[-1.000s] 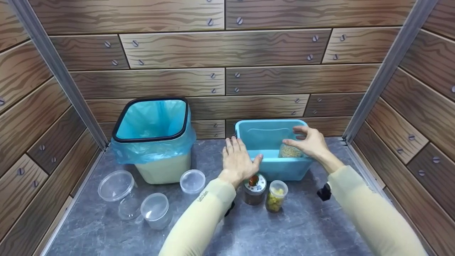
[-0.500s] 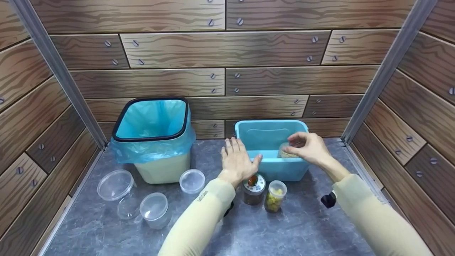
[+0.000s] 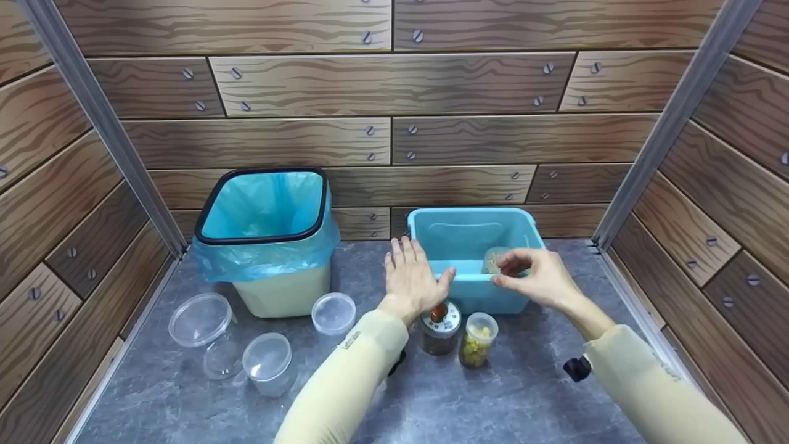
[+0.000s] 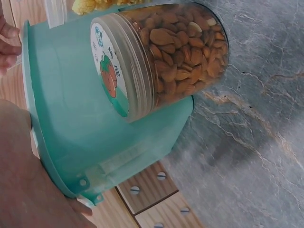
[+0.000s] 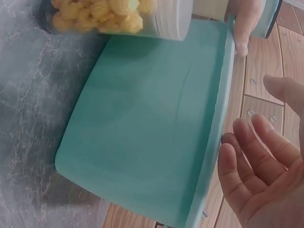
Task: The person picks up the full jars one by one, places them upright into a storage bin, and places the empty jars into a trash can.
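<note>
A light blue plastic bin [image 3: 471,231] stands at the back right. Across its left front corner lies my left hand [image 3: 410,277], fingers straight and thumb over the front rim. My right hand [image 3: 535,279] hovers at the right part of the front rim, fingers loosely bent and thumb apart, with nothing between them. Inside the bin is a clear jar [image 3: 492,261] with small pale grains, partly hidden by my right fingers. Close before the bin stand a lidded jar of almonds [image 4: 183,54] and a clear jar of yellow puffed snacks [image 5: 97,15].
At the back left stands a trash can [image 3: 286,293] lined with a blue bag. Before it are several clear containers, among them a wide one [image 3: 200,320], a middle one [image 3: 268,357] and a small one [image 3: 333,314]. Wood-patterned walls enclose the grey table [image 3: 444,410].
My right hand has drawn back from the jar of grains toward the bin's front rim. The jar stays inside the bin. My left hand has not moved.
</note>
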A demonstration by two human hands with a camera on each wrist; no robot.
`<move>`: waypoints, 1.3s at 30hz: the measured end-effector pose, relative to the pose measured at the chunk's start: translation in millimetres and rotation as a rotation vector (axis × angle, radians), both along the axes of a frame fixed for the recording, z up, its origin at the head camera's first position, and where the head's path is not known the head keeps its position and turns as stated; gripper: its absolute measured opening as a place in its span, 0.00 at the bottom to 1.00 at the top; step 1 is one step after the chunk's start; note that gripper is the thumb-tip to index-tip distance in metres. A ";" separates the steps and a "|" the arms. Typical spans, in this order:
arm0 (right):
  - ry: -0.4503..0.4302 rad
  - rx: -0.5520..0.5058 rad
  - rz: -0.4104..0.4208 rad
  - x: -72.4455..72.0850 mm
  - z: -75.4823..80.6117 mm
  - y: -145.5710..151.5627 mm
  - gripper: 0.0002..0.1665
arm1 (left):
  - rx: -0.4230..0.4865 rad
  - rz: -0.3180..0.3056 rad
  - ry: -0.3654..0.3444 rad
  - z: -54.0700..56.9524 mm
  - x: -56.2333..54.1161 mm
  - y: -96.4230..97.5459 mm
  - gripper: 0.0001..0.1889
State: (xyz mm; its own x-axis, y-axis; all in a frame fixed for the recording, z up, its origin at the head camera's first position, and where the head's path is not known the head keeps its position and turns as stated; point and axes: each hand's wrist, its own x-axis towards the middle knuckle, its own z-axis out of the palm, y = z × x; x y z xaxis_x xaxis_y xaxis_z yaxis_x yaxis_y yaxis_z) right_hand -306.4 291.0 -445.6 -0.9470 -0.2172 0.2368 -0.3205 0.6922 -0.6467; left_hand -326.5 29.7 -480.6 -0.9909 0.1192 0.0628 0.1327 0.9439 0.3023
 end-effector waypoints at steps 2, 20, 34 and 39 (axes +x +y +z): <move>0.004 -0.008 0.015 2.9 -2.8 0.8 0.15 | -0.007 0.002 -0.002 -0.1 -0.8 -0.1 0.55; -0.073 0.005 0.177 23.0 -36.8 4.7 0.21 | -0.001 -0.006 -0.010 0.4 -1.2 -0.3 0.56; -0.152 -0.116 0.235 32.5 -65.9 -0.7 0.34 | -0.001 -0.001 -0.004 -1.8 -1.5 0.1 0.56; -0.143 -0.198 0.252 36.2 -80.9 -3.5 0.36 | 0.002 -0.004 -0.005 -2.6 -1.3 0.4 0.56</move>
State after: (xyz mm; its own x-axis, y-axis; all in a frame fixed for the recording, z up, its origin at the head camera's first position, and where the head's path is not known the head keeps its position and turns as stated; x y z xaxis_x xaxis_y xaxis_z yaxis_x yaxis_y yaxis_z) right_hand -270.2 287.6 -526.5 -0.8961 -0.4115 0.1662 -0.3615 0.4598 -0.8111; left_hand -327.8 30.0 -483.2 -0.9907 0.1230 0.0581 0.1349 0.9427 0.3051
